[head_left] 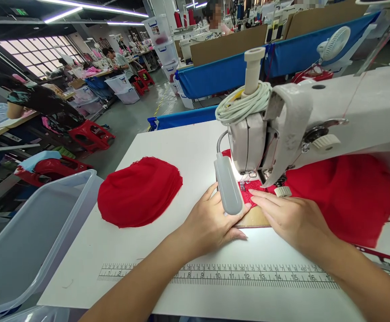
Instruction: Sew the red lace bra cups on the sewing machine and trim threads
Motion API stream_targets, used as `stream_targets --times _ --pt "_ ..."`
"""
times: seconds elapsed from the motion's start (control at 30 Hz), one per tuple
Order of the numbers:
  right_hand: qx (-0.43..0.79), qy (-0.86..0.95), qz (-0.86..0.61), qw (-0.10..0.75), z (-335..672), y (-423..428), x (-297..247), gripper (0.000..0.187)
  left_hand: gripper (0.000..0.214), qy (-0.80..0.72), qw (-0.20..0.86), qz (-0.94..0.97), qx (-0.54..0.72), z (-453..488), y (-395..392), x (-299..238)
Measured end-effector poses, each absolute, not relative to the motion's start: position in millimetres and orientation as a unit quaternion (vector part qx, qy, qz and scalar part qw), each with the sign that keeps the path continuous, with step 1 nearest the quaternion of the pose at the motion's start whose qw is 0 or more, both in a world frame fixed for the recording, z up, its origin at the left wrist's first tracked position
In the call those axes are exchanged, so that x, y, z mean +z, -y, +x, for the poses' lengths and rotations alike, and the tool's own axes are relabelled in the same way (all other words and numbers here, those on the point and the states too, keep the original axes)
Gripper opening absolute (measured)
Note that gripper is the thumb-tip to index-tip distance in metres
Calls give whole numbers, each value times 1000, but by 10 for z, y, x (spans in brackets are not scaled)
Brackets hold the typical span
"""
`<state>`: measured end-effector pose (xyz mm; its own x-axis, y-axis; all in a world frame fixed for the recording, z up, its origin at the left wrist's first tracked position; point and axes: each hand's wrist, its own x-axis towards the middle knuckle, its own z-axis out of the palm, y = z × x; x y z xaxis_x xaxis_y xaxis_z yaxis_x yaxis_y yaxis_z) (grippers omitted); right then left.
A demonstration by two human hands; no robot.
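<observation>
Left hand: lying flat on table, fingers together, touching lamp.
Right hand: pressing red lace flat, fingers extended together.
Lace: sitting under the sewing machine needle.
Stack: lying left, well apart.

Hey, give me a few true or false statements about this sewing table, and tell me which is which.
1. The left hand and right hand lie flat by the needle of the sewing machine. True.
2. The stack of fabric left of the hands is blue. False: it is red.
3. A cord is coiled on top of the machine. True.
4. The left hand holds scissors. False: it holds nothing and rests open on the table.
5. A ruler scale runs along the table's near edge. True.
</observation>
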<state>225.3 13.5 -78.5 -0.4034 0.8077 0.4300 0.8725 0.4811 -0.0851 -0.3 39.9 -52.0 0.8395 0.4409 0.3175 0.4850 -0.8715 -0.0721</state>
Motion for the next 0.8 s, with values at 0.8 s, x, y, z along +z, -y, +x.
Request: stream_targets --times 0.8 --pt "-29 798 -562 215 2196 -170 -796 37 48 278 -6 -956 -95 -69 -516 -548"
